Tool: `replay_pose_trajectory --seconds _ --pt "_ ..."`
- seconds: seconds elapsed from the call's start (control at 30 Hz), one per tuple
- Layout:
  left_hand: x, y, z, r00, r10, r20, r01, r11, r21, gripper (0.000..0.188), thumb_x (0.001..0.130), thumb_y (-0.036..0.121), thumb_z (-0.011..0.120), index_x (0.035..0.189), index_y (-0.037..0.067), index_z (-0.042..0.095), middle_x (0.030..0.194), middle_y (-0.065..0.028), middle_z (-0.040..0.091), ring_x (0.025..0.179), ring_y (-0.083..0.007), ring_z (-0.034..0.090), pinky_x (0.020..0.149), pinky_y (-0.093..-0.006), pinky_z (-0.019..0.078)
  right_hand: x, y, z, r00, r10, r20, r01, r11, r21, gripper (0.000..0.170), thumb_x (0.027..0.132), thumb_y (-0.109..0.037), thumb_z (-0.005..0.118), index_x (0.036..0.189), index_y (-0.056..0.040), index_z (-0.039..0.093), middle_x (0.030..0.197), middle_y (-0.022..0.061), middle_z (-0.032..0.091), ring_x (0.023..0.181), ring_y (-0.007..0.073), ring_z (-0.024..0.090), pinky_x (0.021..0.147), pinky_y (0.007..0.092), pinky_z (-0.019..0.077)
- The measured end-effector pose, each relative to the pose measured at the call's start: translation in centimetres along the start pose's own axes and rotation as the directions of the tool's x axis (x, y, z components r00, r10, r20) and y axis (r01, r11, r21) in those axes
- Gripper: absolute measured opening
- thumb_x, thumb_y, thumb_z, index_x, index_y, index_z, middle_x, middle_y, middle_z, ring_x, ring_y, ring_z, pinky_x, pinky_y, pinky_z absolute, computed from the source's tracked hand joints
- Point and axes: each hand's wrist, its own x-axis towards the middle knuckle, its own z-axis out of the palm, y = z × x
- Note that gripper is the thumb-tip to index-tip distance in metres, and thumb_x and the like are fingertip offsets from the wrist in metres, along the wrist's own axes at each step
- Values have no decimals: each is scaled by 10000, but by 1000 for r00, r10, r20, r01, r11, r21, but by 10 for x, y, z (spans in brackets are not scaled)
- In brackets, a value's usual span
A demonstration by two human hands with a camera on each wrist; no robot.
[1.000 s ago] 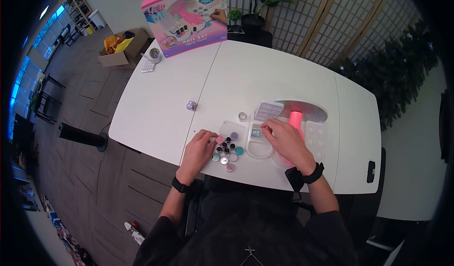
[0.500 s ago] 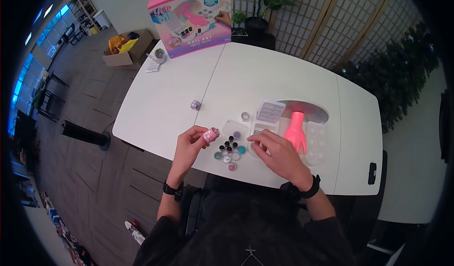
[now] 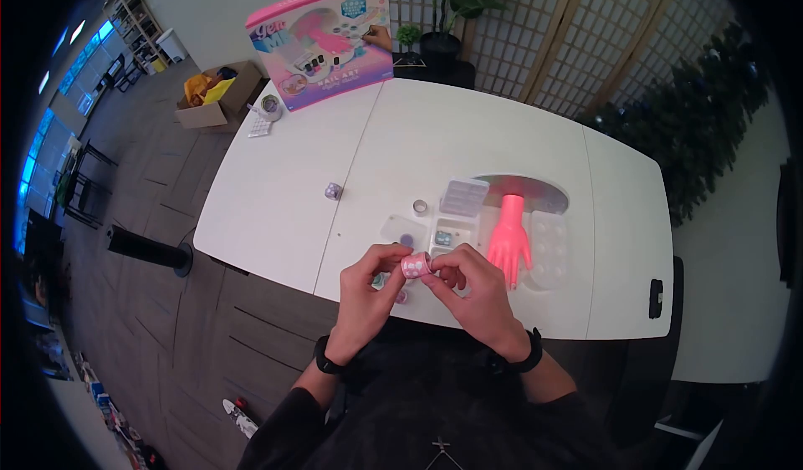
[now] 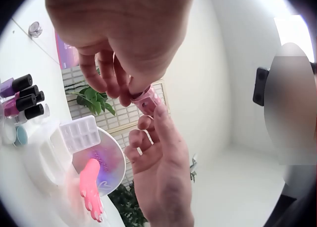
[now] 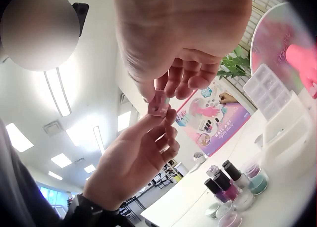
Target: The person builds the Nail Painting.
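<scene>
A small pink roll with a pale pattern [image 3: 416, 265] is held up over the front of the table, in front of my chest. The left hand [image 3: 366, 296] pinches it from one side. From the other side the right hand [image 3: 475, 293] pinches it with thumb and finger. In the left wrist view the pink roll [image 4: 147, 100] sits between both hands' fingertips, and the right wrist view shows the same roll [image 5: 158, 104] in that grip. Nail polish bottles with black caps [image 5: 225, 185] and small round pots [image 5: 258, 184] stand below, mostly hidden by the hands in the head view.
Right of the hands stand a white tray with its compartment lid raised [image 3: 464, 196] and a pink model hand [image 3: 508, 240]. A purple patterned roll [image 3: 333, 191] and a small round pot [image 3: 420, 207] lie farther back. The nail art box [image 3: 322, 43] stands at the back edge.
The left hand has lifted the pink roll off the table and brought it to the middle. The right hand has left the tray and now also pinches the roll.
</scene>
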Motion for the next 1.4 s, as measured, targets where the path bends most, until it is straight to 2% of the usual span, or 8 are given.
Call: replay_pose_trajectory --seconds 0.07,0.1,0.17,0.3,0.57,0.83,1.03,1.4 --pt "-3 1 7 996 -78 -42 62 954 -294 248 1064 0 672 1306 -31 625 1161 -103 773 1036 -157 751 887 -297 591 -2 1 0 999 11 -32 -11 1000 19 167 968 -113 834 1081 -46 731 909 36 672 700 147 614 619 301 506" --pt "-5 -4 8 996 -76 -40 61 954 -293 248 1064 0 672 1306 -31 625 1161 -103 773 1036 -157 751 887 -297 591 -4 3 0 998 16 -58 -15 1000 27 153 962 -95 836 1058 -42 730 902 40 673 700 146 621 610 298 502" --pt "-10 -15 9 993 -61 102 106 840 -533 298 1067 -39 644 1354 -11 572 1318 -128 708 1160 -179 720 991 -317 580 -6 8 1 996 19 -87 -16 999 32 141 956 -77 839 1036 -39 729 896 43 674 701 146 628 602 295 498" --pt "-20 -8 25 992 -30 124 97 809 -580 307 1036 -88 663 1326 -2 609 1476 -128 596 1302 -193 649 1119 -358 548 -10 14 4 982 -91 -165 103 992 70 148 939 -38 842 1028 -44 724 899 58 684 720 162 657 598 298 506" --pt "-13 -3 33 1000 9 1 -7 850 -528 178 1023 -78 691 1182 0 712 1417 -118 580 1305 -201 622 1101 -364 544 -9 11 -1 974 -132 -185 147 987 70 184 919 -53 866 1030 -50 720 909 53 691 736 166 661 607 302 510" --pt "-17 -11 36 993 108 -54 -120 907 -404 141 990 -52 737 1117 9 729 1396 -119 582 1225 -158 608 1024 -339 506 -18 14 0 983 -23 -183 46 991 123 170 913 -60 876 955 -38 713 879 55 681 716 152 631 613 292 502" --pt "-17 -3 43 992 96 -78 -120 898 -423 125 970 -69 749 1065 10 739 1413 -145 599 1278 -199 616 1045 -362 510 -12 7 -7 972 -123 -198 147 983 111 171 912 -39 867 966 -33 705 885 56 671 714 156 631 620 292 509" --pt "-12 -6 35 984 171 -40 -172 889 -424 142 939 -53 781 1067 4 754 1512 -209 605 1319 -276 645 1099 -420 523 -14 13 -4 982 -32 -188 58 990 132 171 931 -59 865 941 -18 700 852 60 651 697 146 628 623 283 510"
